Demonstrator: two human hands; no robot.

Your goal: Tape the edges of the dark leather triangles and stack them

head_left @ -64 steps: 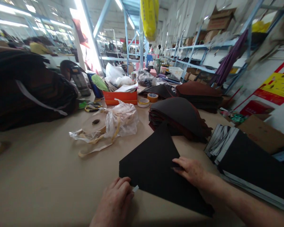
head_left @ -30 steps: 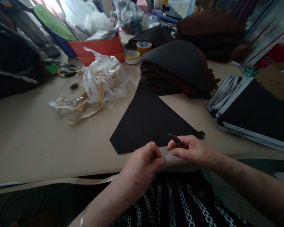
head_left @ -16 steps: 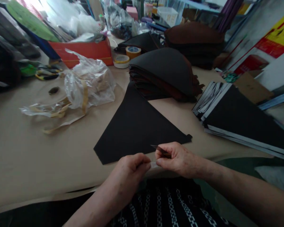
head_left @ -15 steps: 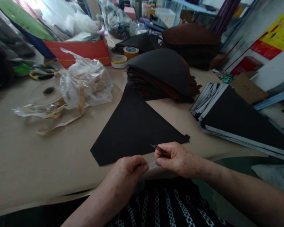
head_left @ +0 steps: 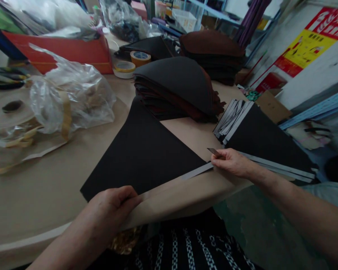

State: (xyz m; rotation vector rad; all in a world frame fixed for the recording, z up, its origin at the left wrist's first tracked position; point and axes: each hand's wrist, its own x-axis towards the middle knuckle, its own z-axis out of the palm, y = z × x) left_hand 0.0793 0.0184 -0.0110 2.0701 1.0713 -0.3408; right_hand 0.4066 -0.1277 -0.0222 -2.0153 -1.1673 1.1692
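Head camera: From far off, I have one view, a person's two bare hands at the near edge of a tan surface [head_left: 53, 187].
Black panel [head_left: 141, 153]: It lies flat, its long near side along the surface's near edge. I judge it light, thin and fairly stiff; the sides look the best hold, since a corner might bend.
Pale strip [head_left: 197, 171]: It runs between the hands along the panel's near side, its grey end seeming to overlap the right corner. I expect it light, limp and easily twisted, best taken by its ends.
Left hand [head_left: 115, 204]: Thumb and forefinger are pressed together, pinching the strip's left end by the surface's near edge.
Right hand [head_left: 232, 161]: Thumb and fingers pinch a small blade [head_left: 213, 151], tip up and leftward, above the strip's right end; whether they also grip the strip, I cannot tell.
Dark stack [head_left: 171, 75]: Curved pieces sit toward the surface's far edge, meeting the panel's far tip; whether that tip is tucked beneath, I cannot say.
Hard to see: The strip's middle fades into the tan, the left hand covers part of the panel's near side, and a large roll [head_left: 5, 116] is cut off at left.
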